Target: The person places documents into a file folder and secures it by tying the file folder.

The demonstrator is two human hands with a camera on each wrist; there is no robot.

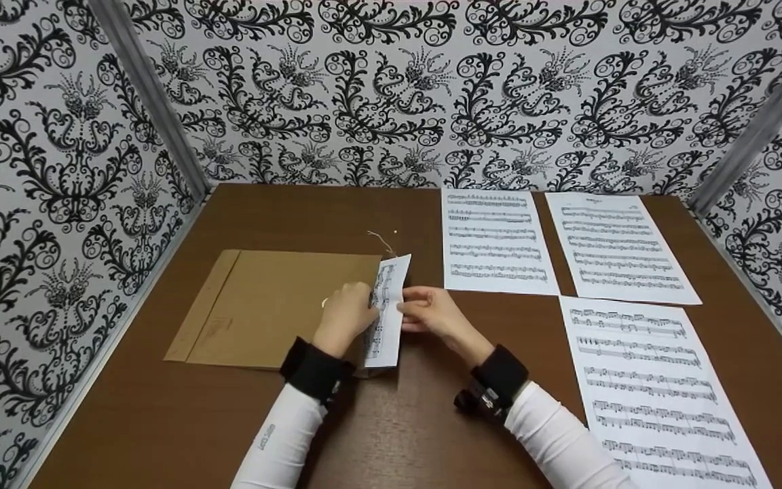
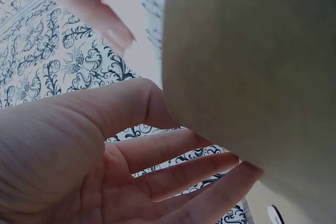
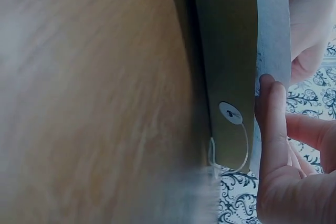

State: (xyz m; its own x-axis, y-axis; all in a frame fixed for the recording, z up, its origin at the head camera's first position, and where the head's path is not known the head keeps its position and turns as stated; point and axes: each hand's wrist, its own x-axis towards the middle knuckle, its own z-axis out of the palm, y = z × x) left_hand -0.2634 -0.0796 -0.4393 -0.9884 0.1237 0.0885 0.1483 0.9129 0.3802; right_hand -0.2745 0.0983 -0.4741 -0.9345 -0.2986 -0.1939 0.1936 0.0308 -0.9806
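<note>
A brown paper envelope [image 1: 282, 285] lies on its side on the table, its opening facing right. My left hand [image 1: 347, 318] holds the upper layer by that opening, thumb on one side and fingers on the other. Sheet music [image 1: 391, 285] sticks partly out of the opening; the rest is hidden inside the envelope. At its outer edge my right hand [image 1: 440, 316] pinches the paper between thumb and fingers. In the right wrist view the envelope's flap [image 3: 228, 51] hangs below the paper, with a round button [image 3: 230, 113] and a loose string [image 3: 247, 148].
Three separate sheets of printed music lie to the right: a back-left sheet [image 1: 496, 241], a back-right sheet [image 1: 622, 248] and a front sheet [image 1: 659, 390]. Patterned walls [image 1: 391, 88] enclose the brown table [image 1: 418, 435] at the back and sides.
</note>
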